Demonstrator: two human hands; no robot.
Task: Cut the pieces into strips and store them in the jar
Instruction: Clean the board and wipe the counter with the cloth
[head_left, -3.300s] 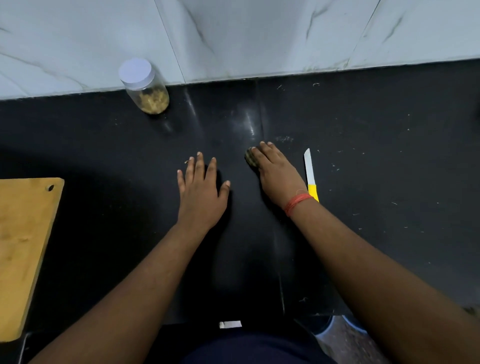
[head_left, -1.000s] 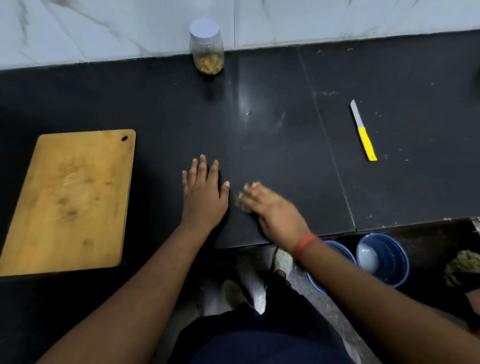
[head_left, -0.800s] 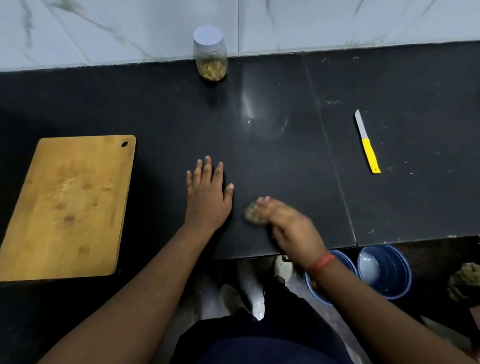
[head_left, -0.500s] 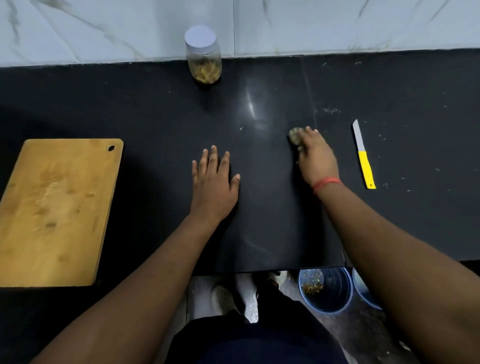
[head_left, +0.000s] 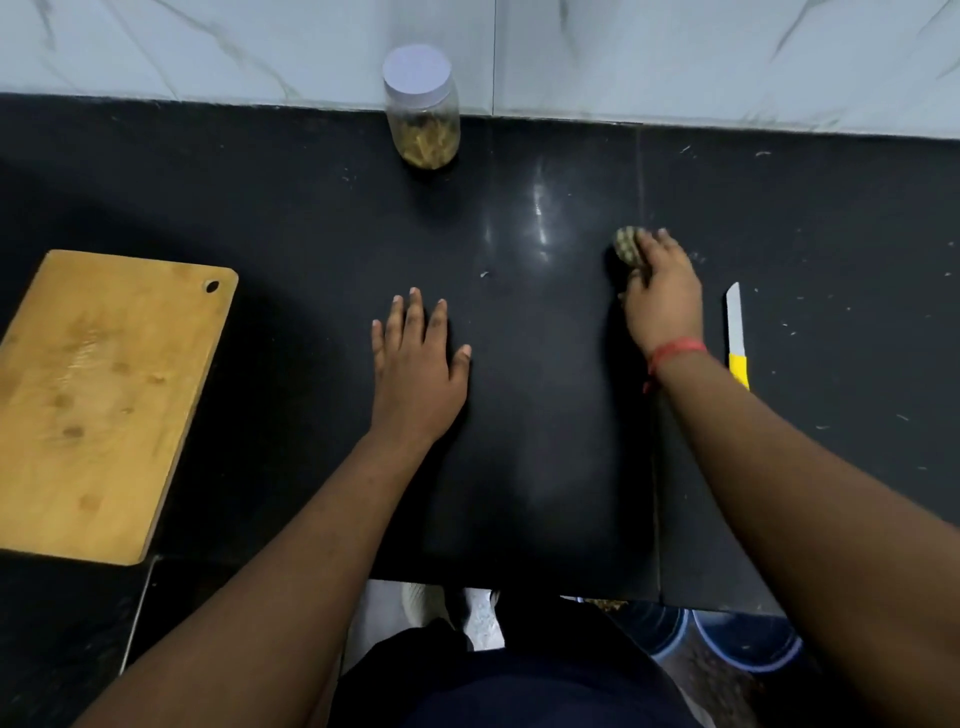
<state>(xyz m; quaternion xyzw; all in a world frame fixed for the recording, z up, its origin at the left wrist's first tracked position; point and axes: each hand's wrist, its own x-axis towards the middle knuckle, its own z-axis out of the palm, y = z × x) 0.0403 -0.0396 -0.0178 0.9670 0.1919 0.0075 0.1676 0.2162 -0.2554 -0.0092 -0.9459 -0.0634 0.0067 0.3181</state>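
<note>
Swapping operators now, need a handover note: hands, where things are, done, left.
Left hand: flat on the black counter, holding nothing.
Right hand: fingers on a greenish scrub pad, on the counter.
Jar: lid on, strips inside, at the back wall.
Knife: lying right of the right hand.
Cutting board: far left, bare.
Done: strips jarred.
Left: wiping off the specks at right.
</note>
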